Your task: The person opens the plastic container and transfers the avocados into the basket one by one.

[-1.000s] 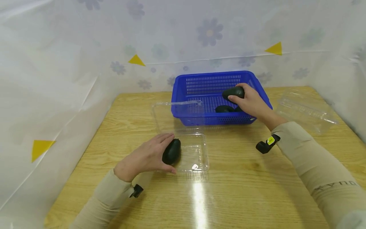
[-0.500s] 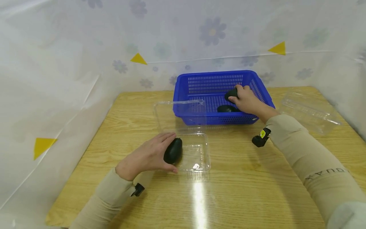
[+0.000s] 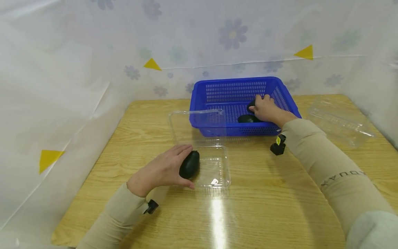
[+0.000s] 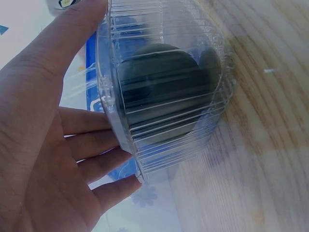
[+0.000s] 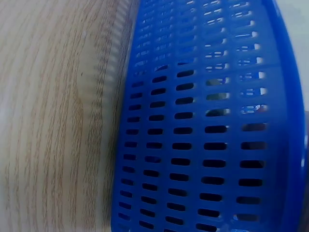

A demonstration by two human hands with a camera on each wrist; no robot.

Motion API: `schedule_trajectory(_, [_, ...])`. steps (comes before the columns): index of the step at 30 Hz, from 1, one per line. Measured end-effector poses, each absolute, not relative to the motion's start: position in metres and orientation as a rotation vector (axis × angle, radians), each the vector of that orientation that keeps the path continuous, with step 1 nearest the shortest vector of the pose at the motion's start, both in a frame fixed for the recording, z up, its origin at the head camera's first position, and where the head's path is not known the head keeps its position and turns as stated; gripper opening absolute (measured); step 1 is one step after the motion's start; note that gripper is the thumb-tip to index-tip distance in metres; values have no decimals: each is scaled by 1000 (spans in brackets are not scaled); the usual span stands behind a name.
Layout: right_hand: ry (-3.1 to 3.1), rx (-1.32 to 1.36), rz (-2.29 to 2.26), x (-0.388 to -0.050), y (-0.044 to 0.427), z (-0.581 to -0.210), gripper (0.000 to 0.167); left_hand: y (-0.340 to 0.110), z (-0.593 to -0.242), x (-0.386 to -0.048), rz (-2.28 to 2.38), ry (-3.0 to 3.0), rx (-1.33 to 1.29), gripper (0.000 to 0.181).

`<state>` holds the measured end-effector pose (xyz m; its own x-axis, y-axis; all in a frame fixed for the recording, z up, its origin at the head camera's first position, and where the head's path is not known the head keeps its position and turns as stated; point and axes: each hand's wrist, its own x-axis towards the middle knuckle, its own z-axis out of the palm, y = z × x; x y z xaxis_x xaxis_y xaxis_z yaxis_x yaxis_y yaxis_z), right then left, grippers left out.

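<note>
In the head view, a dark green avocado [image 3: 190, 165] lies in the left part of a clear plastic clamshell box [image 3: 217, 183], whose lid [image 3: 196, 128] stands open behind it. My left hand [image 3: 161, 169] spans the box's left side. In the left wrist view, its thumb and nearly straight fingers [image 4: 104, 162] touch the rim, and the avocado [image 4: 164, 92] shows through the ribbed wall. My right hand [image 3: 265, 109] is down inside the blue basket [image 3: 199, 121], fingers curled over an avocado [image 3: 250, 105] that they mostly hide. Another avocado [image 3: 247, 118] lies just in front of it.
A second clear plastic box [image 3: 339, 121] rests at the table's right side. The basket's slotted wall [image 5: 193, 130] hides the right hand in the right wrist view. A flowered white curtain [image 3: 230, 38] bounds the wooden table [image 3: 264, 207] at the back and sides.
My right hand has lowered the avocado from near the basket's rim height down into the basket. The left hand stays at the clear box. The head view has shifted slightly.
</note>
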<state>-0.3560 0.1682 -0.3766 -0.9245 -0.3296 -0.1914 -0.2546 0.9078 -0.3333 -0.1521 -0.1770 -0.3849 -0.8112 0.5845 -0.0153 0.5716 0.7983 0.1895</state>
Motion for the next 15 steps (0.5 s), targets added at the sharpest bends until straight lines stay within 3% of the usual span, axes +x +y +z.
schedule_trajectory(15, [2792, -521, -348, -365, 169, -380, 57, -177, -386, -152, 265, 2929, 981, 117])
